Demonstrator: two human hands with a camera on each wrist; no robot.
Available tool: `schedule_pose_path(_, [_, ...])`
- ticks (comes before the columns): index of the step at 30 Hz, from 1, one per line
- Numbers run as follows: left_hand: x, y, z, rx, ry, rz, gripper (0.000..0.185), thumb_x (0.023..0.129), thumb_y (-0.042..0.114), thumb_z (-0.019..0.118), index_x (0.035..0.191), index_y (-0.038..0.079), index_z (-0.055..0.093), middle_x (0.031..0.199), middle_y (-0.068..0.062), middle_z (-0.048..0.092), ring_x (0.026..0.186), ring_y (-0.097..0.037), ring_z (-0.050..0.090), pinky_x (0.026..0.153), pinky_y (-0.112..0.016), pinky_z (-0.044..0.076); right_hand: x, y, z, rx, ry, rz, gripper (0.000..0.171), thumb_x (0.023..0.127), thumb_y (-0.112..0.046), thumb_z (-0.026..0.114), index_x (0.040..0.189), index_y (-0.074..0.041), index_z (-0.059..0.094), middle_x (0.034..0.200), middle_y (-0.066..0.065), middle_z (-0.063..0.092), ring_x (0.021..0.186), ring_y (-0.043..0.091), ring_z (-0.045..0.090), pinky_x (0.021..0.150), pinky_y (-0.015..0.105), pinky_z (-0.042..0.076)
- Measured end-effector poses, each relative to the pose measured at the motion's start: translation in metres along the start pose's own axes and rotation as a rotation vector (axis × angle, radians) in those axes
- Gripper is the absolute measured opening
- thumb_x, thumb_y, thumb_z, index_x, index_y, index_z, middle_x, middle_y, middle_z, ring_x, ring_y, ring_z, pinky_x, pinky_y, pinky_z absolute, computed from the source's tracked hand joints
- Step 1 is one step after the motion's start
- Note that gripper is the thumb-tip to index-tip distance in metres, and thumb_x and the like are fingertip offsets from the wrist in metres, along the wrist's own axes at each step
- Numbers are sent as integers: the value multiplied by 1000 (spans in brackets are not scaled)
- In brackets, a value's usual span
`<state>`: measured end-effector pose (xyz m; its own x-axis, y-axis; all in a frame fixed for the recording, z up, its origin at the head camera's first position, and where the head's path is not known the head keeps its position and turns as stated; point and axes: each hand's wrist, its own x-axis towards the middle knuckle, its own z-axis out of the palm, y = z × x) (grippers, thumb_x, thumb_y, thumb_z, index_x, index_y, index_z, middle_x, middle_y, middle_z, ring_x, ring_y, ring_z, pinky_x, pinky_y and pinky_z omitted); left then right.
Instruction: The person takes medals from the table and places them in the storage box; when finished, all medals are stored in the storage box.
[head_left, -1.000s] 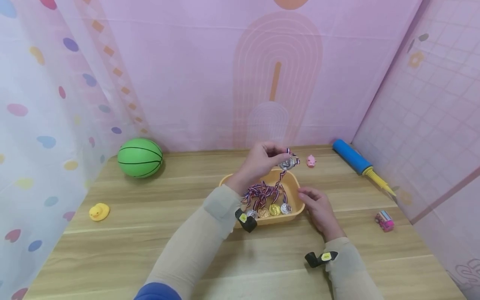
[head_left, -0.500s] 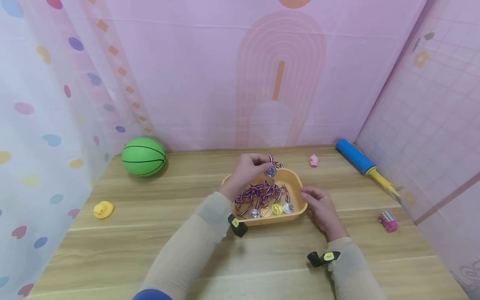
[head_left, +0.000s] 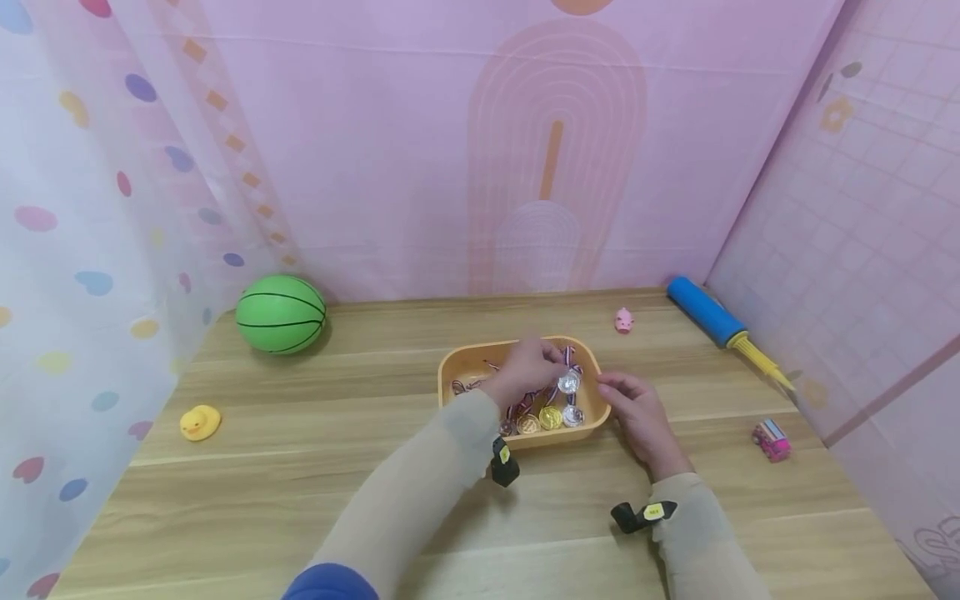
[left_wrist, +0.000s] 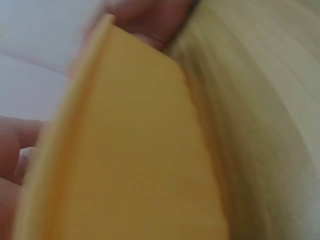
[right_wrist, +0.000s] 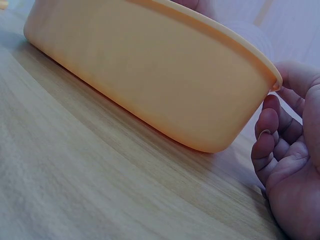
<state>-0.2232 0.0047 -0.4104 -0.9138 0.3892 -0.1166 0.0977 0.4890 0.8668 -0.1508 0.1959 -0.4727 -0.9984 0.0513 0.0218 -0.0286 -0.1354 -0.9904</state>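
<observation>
A person is sitting at a wooden table [head_left: 300, 500], both sleeved arms reaching toward a shallow orange tub [head_left: 480, 357] at the centre. The left hand [head_left: 528, 371] is dipping into the tub, its fingers pinching a silver medal [head_left: 568, 382] by its striped ribbon, just above a row of medals [head_left: 547, 418] that are lying along the tub's 6 o'clock wall, gold and silver together, their ribbons tangling across the floor of the tub. The right hand [head_left: 636, 408] is resting at the tub's 3 o'clock side, fingers loosely curled and relaxed, lying right by the rim; the right wrist view is showing those fingers [right_wrist: 272, 135] next to the tub's outer wall, gripping nothing. The left wrist view is blurring into orange wall and wood grain. Around the tub, a green ball [head_left: 281, 314] is sitting at 10 o'clock near the dotted curtain, a yellow rubber duck [head_left: 199, 422] at 9 o'clock, a tiny pink pig [head_left: 623, 320] at 1 o'clock, a blue and yellow hand pump [head_left: 720, 329] at 2 o'clock against the pink wall, and a small pink toy car [head_left: 771, 440] at 3 o'clock, well apart from the tub.
</observation>
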Motion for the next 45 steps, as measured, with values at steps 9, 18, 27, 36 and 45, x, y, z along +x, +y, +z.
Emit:
schedule_pose_path(9, [3,-6,14,76,-46,2,10,80,2,72,72,5,68,59,-1,62,51,-10,52,46,-19,42,-2,-1,3,16,6,-3,37,92,-11,64,117,14,53,113,15,61,99,20,59,77,28,55])
schedule_pose_path(18, [0,-7,11,112,-16,-13,4,78,6,75,75,4,71,62,1,63,56,-10,56,51,-18,44,1,0,8,2,-22,2,39,93,-15,64,118,13,53,113,14,60,98,19,58,74,26,54])
schedule_pose_path(27, [-17,4,-21,124,90,19,4,80,8,72,83,7,70,76,0,65,68,-14,60,58,-23,51,7,3,13,17,-35,3,35,92,-12,64,115,14,55,111,14,61,94,16,58,73,25,54])
schedule_pose_path(36, [-66,-1,-105,77,184,73,13,87,16,69,97,8,68,86,-4,67,77,-17,64,68,-27,55,11,6,2,-26,-21,0,35,93,-17,64,119,6,59,114,8,61,99,15,57,76,23,52])
schedule_pose_path(45, [-137,-40,-188,263,409,163,14,90,20,67,96,8,70,84,-5,70,74,-17,63,63,-32,54,4,-12,-27,-77,83,70,47,92,-26,65,132,-5,53,107,1,55,90,13,55,75,24,51])
